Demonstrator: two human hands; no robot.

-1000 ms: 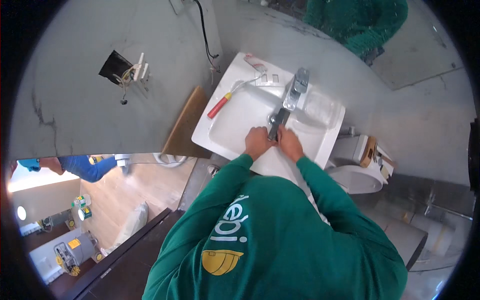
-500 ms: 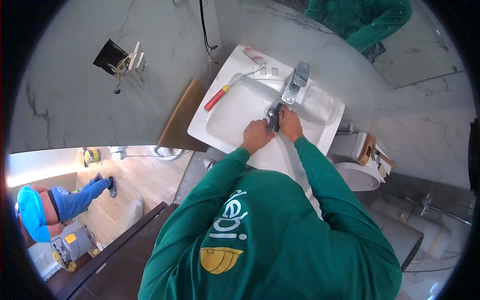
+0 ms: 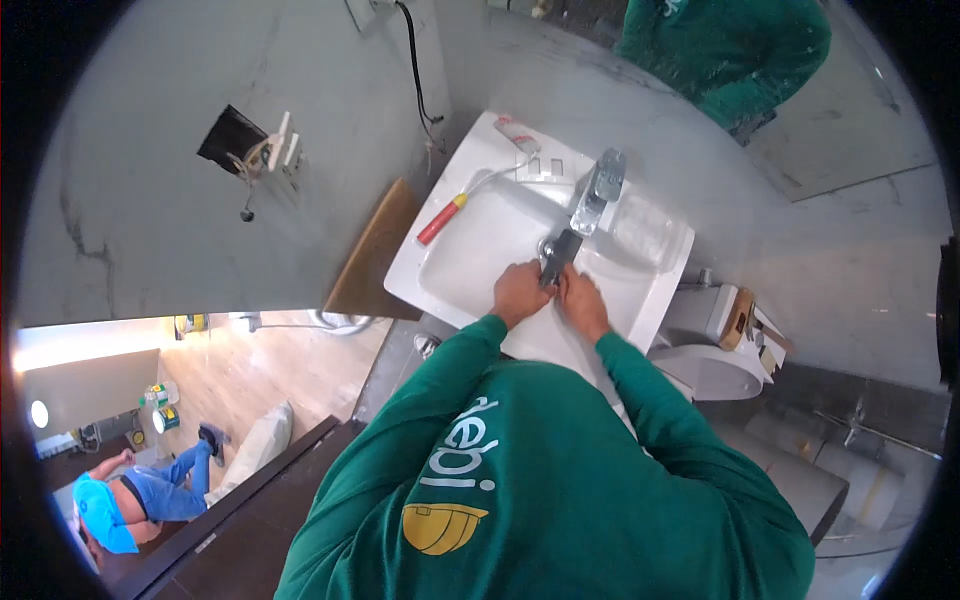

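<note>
Over the white washbasin, both my hands are together at a small dark grey, flat, oblong piece whose exact kind I cannot make out. My left hand is closed at its lower left edge, with curled fingers. My right hand pinches its lower end from the right. The far end of the piece points up toward the chrome faucet. Just left of it is the round metal drain. A small paint roller with a red and yellow handle lies across the basin's left rim.
A brown board leans beside the basin on the left. Wires and a loose switch plate hang from the wall opening. At right stands a toilet with things on its tank. A person in blue bends down at the lower left.
My right hand has slid down from the upper part of the dark piece to its lower end, close to my left hand. The view has shifted slightly, and the other person has moved.
</note>
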